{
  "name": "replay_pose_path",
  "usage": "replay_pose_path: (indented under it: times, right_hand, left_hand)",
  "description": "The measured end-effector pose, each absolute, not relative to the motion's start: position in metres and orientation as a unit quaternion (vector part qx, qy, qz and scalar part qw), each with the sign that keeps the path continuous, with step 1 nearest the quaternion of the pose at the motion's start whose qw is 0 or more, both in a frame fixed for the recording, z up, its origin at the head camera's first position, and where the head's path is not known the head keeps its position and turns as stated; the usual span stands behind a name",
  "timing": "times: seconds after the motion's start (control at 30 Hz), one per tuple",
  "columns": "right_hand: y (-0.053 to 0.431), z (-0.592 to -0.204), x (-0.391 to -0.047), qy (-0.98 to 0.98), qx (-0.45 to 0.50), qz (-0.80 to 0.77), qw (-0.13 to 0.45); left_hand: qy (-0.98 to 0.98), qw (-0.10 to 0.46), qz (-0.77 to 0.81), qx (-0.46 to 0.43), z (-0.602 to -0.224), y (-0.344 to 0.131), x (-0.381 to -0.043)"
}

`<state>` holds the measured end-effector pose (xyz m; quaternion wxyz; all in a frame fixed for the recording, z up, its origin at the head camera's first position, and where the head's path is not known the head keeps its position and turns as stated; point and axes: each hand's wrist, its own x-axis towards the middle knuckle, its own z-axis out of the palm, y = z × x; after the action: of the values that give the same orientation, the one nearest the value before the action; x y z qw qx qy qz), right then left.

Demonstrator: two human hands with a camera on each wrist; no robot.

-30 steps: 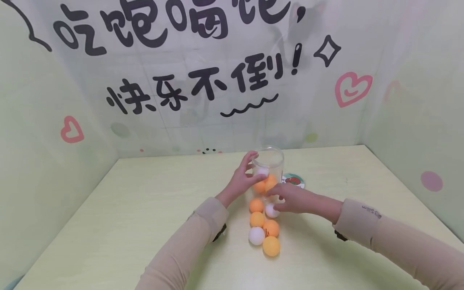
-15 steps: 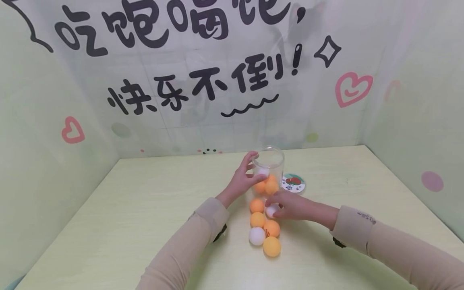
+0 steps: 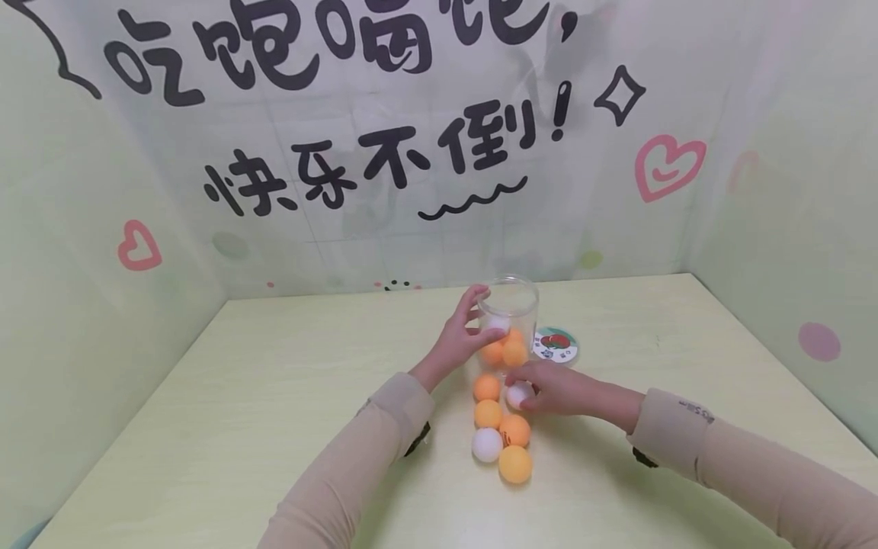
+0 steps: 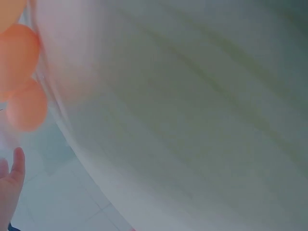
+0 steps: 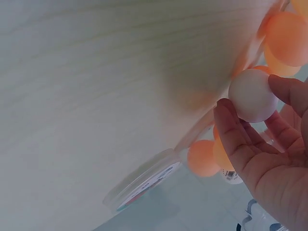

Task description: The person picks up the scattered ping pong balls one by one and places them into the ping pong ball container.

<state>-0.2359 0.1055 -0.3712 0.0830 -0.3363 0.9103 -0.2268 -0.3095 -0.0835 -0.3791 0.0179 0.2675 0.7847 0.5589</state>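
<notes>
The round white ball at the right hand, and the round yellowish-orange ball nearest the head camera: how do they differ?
Hold: the round white ball is pinched by the right hand; the round yellowish-orange ball is untouched by either hand.
Place: the white ball is close to the clear cylindrical jar; the yellowish-orange ball is farther from it.
Visibility: in the head view, fingers partly hide the white ball, while the yellowish-orange ball shows fully.
Both are outside the jar.
</notes>
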Motion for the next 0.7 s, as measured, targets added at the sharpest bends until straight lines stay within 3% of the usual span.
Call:
replay_pose_path:
  times: [0.4,0.7]
  right_hand:
    - [0.116,-0.363,-0.238,0.906,-0.372,-0.200,0.033]
    - [0.121,-0.350,-0.238,0.912,-0.361,-0.192,0.040]
  left_hand:
    - [0.783,0.037,0.563,0.261,-0.354,-0.085,-0.290]
    - [0.783,0.041,0.562,0.263,-0.349,-0.085,-0.285]
